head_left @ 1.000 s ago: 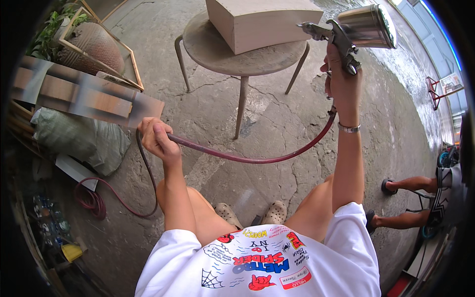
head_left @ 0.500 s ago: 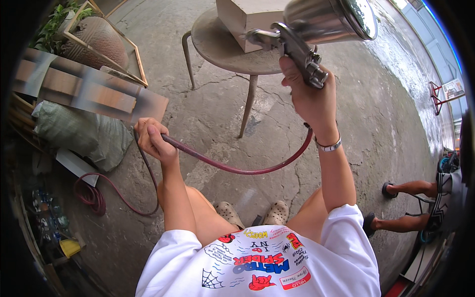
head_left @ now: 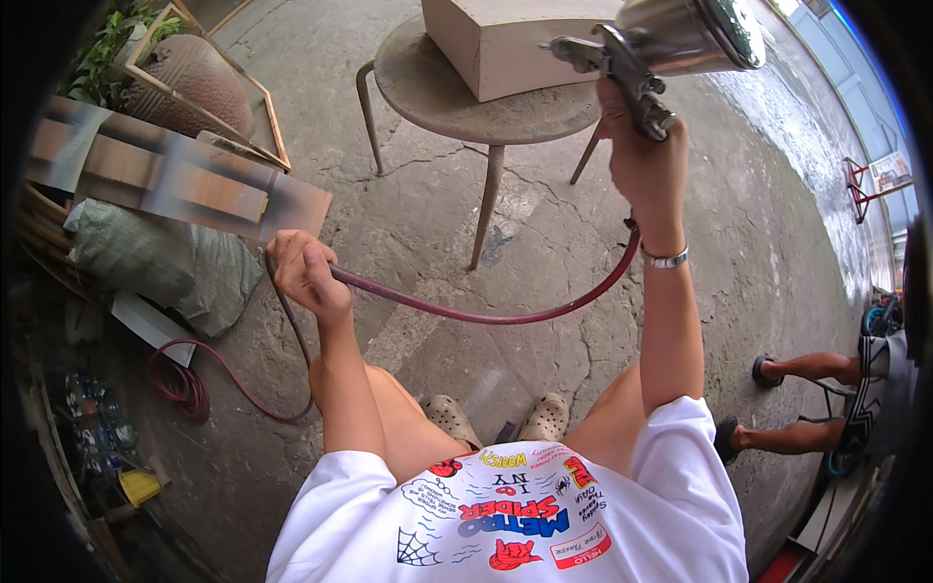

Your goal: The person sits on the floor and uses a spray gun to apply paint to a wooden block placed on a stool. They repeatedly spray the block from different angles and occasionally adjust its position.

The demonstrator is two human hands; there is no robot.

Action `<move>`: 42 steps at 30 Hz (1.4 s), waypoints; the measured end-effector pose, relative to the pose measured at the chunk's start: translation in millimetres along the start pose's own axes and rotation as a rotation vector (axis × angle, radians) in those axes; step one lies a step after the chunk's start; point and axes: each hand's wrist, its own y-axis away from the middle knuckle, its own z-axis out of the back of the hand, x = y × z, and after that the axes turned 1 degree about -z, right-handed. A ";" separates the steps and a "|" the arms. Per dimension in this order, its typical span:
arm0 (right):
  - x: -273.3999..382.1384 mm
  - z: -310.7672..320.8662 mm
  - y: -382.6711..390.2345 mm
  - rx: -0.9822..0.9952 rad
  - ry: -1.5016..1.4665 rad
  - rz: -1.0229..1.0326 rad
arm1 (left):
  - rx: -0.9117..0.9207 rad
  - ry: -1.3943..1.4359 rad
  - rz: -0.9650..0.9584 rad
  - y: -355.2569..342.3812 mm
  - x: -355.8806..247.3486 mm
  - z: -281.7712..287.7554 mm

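Raised at the upper right, my right hand (head_left: 649, 175) is closed round the grip of a spray gun (head_left: 634, 83). The gun's silver cup (head_left: 685, 37) tilts toward the right, and its nozzle points left toward a pale box-like piece (head_left: 515, 49). That piece rests on a round, dusty table (head_left: 418, 83) with thin metal legs. A dark red air hose (head_left: 466, 313) sags from below my right hand over to my left hand (head_left: 309, 277). My left fingers are wrapped round the hose, and its other end drops toward the ground.
A spray-marked board (head_left: 185, 180) lies at left above a grey-white sack (head_left: 165, 257). Coiled hose (head_left: 180, 384) rests on the cracked concrete. Behind the board are a large clay pot (head_left: 190, 87) and a wooden frame (head_left: 262, 121). Another person's legs (head_left: 802, 398) show at right.
My right hand has moved right and slightly up with the spray gun, uncovering more of the box-like piece and table. The hose between my hands has risen a little. My left hand keeps its hold.
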 end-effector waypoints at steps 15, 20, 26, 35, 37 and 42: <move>-108.8 64.5 -70.5 -0.282 0.130 -0.241 | 0.180 0.032 -0.064 16.9 -28.1 -24.1; -113.3 70.2 -65.7 -0.494 0.077 -0.196 | 0.151 0.007 -0.058 12.1 -30.0 -24.3; -63.7 42.9 -8.0 -0.185 -0.200 -0.317 | 0.044 0.014 0.016 9.8 -11.4 -17.2; -5.2 -6.0 41.5 0.087 -0.196 -0.116 | -0.001 0.027 0.040 5.4 -0.3 -16.3; 9.3 -10.5 49.7 0.123 -0.241 -0.157 | 0.008 0.032 0.026 4.0 0.9 -15.5; 21.3 -11.5 66.7 0.310 -0.321 -0.125 | 0.034 0.045 0.026 5.7 3.6 -15.3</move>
